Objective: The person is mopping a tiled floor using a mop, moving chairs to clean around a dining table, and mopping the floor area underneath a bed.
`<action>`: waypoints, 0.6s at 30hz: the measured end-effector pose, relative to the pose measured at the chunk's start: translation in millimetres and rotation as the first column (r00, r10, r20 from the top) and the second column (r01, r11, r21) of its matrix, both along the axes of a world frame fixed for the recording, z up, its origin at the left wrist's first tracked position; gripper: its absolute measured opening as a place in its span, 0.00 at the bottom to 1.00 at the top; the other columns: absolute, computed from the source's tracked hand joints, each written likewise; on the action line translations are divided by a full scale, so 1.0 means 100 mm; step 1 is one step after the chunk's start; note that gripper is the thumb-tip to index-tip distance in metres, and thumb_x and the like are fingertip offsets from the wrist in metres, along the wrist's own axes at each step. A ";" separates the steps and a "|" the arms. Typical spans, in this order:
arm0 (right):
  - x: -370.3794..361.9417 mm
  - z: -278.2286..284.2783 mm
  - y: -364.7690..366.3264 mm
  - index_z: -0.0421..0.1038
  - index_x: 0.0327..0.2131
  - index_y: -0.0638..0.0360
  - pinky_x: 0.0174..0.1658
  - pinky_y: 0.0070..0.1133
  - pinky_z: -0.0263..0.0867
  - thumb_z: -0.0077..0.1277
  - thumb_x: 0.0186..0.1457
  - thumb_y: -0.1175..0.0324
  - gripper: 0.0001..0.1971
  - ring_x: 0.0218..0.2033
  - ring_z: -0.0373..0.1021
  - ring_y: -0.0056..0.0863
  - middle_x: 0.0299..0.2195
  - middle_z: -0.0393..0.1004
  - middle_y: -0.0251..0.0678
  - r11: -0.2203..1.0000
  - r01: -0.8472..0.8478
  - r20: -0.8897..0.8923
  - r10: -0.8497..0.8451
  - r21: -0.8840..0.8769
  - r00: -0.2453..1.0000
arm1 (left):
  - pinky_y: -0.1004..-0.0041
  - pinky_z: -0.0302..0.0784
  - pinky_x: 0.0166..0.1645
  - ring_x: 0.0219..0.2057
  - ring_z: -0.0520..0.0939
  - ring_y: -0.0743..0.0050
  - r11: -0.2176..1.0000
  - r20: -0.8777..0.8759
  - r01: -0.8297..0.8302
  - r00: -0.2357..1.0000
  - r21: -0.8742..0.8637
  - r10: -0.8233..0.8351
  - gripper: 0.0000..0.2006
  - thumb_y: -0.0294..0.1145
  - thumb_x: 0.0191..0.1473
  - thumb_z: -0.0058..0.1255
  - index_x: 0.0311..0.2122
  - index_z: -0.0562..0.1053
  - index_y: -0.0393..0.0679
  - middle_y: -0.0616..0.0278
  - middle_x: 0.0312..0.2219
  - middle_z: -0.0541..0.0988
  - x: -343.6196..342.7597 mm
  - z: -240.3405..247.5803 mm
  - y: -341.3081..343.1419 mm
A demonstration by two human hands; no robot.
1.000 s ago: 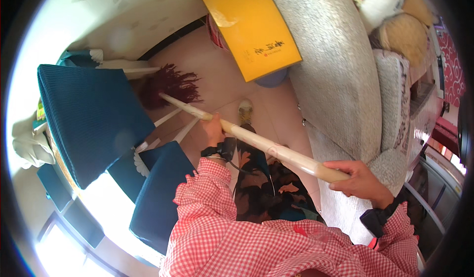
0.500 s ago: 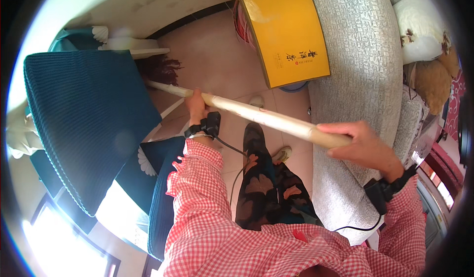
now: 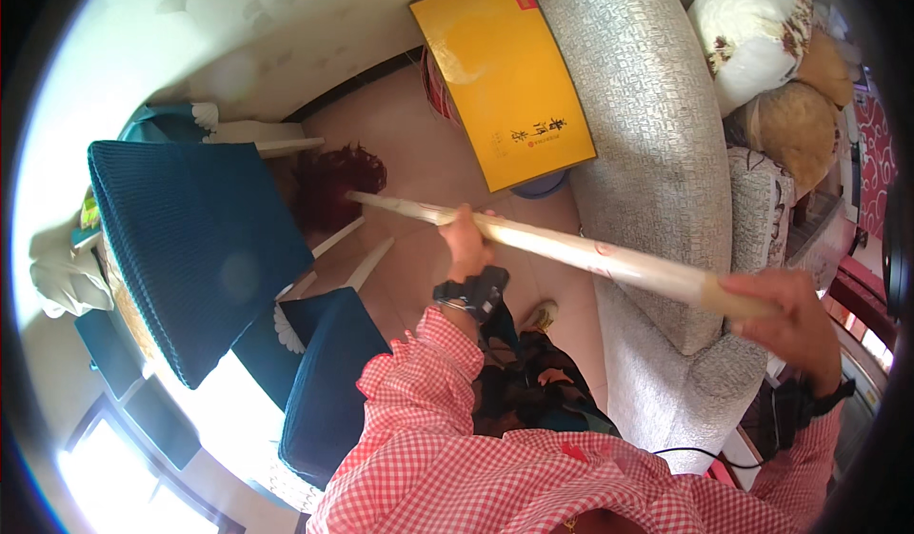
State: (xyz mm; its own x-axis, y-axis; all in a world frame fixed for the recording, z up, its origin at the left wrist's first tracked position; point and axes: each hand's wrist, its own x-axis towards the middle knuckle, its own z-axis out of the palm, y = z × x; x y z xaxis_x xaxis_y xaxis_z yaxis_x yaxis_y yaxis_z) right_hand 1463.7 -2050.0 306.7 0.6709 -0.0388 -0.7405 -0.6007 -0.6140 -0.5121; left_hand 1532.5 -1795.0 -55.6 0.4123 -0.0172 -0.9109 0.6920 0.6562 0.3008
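Observation:
A broom with a pale stick handle point(image 3: 590, 256) slants across the view between my two hands. Its dark maroon bristle head point(image 3: 335, 187) lies low by the floor, beside the legs of a chair with a teal ribbed cover point(image 3: 190, 248). My left hand point(image 3: 466, 241) is wrapped round the middle of the handle. Up at the near end of the handle, my right hand point(image 3: 788, 317) is closed over it. Both wrists carry a black strapped device, with a cable visible on the right side.
A large yellow box point(image 3: 509, 77) leans against the grey sofa point(image 3: 657, 125), with a blue round thing point(image 3: 543, 187) under it. Cushions point(image 3: 752, 34) lie on the sofa. Another teal-covered chair point(image 3: 333, 382) stands near my left arm. Pink floor tiles point(image 3: 409, 144) run between.
Both hands have moved right with the broom. Its bristle head has come out from behind the chair and shows more fully. My view has shifted a little.

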 end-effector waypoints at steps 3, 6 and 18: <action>-0.66 0.11 -0.05 0.70 0.41 0.64 0.31 0.18 0.66 0.56 0.36 0.72 0.22 0.26 0.71 0.23 0.29 0.74 0.41 0.967 0.255 0.000 -0.255 -0.028 0.967 | 0.60 0.75 0.29 0.25 0.72 0.62 0.990 -0.043 0.133 0.990 0.036 -0.131 0.18 0.27 0.52 0.41 0.44 0.49 0.46 0.51 0.34 0.63 -0.28 0.18 -0.37; -1.28 0.15 -0.08 0.68 0.43 0.62 0.26 0.15 0.64 0.57 0.35 0.76 0.25 0.23 0.68 0.19 0.29 0.74 0.35 0.889 0.444 -0.172 -0.457 -0.111 0.873 | 0.61 0.76 0.29 0.27 0.72 0.61 0.933 -0.055 0.353 0.935 0.068 -0.350 0.22 0.27 0.51 0.42 0.46 0.46 0.47 0.50 0.37 0.61 -0.55 0.21 -0.64; -1.73 -0.78 0.89 0.58 0.51 0.63 0.15 0.14 0.50 0.52 0.40 0.82 0.30 0.15 0.56 0.13 0.22 0.66 0.30 0.381 0.914 -0.591 -0.708 0.140 0.385 | 0.66 0.75 0.25 0.27 0.74 0.62 0.762 0.020 0.575 0.794 0.298 -0.607 0.28 0.27 0.46 0.49 0.49 0.47 0.41 0.49 0.34 0.66 -0.04 -0.27 0.14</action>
